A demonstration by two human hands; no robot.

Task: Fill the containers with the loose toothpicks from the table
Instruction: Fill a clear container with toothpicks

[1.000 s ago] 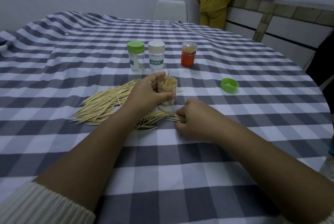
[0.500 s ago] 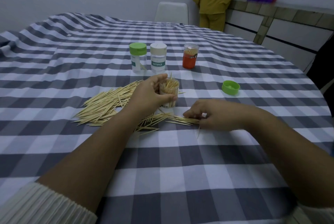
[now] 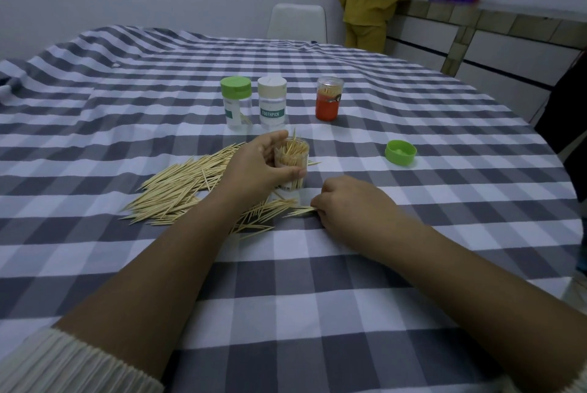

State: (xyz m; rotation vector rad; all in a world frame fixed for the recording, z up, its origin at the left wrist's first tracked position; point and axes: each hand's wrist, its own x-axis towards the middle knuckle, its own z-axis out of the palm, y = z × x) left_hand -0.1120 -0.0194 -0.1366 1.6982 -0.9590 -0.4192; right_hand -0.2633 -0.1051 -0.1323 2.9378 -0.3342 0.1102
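Two hands — left (image 3: pixel 257 167) grips the open container (image 3: pixel 291 164); right (image 3: pixel 346 205) pinches loose toothpicks (image 3: pixel 178 189) mid-table.

Dim, flat, bluish indoor light, no glare. Soft faint shadows under the open container (image 3: pixel 291 164). Wide-angle bending toward edges; background beyond it slightly soft.

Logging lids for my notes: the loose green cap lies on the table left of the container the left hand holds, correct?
No. In the head view the green cap lies right of the container held by the left hand.
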